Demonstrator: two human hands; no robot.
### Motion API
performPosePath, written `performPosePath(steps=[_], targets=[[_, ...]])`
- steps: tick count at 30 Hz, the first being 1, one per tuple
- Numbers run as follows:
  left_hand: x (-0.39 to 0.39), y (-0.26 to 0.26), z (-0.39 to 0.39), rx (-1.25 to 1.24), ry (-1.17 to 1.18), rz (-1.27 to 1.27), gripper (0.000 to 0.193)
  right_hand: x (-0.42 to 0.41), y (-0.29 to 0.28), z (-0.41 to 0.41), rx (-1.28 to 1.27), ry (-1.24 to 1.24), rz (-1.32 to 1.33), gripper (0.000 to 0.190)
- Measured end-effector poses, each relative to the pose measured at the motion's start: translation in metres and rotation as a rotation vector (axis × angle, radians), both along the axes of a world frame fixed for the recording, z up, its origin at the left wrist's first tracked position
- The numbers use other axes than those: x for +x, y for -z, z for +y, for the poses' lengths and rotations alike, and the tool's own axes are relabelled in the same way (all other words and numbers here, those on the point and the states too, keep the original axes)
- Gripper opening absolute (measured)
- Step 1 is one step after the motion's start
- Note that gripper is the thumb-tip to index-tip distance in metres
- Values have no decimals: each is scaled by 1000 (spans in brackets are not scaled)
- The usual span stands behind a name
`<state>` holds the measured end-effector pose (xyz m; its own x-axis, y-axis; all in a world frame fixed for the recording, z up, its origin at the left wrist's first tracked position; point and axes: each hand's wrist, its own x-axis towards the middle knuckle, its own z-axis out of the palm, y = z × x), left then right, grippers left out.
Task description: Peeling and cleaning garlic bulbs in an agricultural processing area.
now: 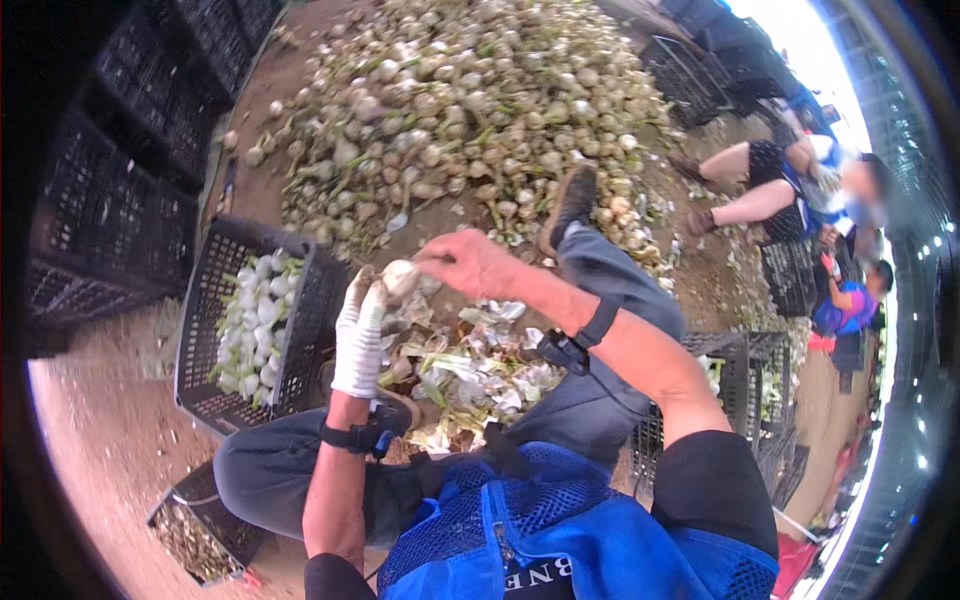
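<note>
My left hand (360, 330), in a white knit glove with dirty fingertips, holds a pale garlic bulb (400, 277) at its fingers. From the right, my bare right hand (469, 262) reaches to that bulb; its thumb and fingertips are pinched at the bulb's edge, and whether they grip a bit of skin cannot be told. Below both hands, peeled-off garlic skins and leaves (480, 375) lie heaped between my legs. A black plastic crate (289, 367) with cleaned white garlic bulbs (259, 322) stands left of my gloved hand.
A large pile of untrimmed garlic bulbs (465, 112) spreads over the ground ahead. Stacked black crates (112, 202) line the left side. More crates (735, 375) stand at my right. A crate of scraps (191, 540) is at lower left. Co-workers (814, 169) sit at the right.
</note>
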<state>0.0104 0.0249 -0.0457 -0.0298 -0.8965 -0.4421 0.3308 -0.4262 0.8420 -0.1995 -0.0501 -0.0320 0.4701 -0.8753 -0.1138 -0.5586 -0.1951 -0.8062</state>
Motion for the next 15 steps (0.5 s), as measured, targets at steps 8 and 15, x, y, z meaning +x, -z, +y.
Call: performPosePath(steps=[8, 15], targets=[[-15, -80, 2, -37, 240, -27, 42, -11, -61, 40, -73, -58, -282, 20], [-32, -102, 11, -678, 179, -694, 51, -39, -48, 17, 76, 166, -183, 22]])
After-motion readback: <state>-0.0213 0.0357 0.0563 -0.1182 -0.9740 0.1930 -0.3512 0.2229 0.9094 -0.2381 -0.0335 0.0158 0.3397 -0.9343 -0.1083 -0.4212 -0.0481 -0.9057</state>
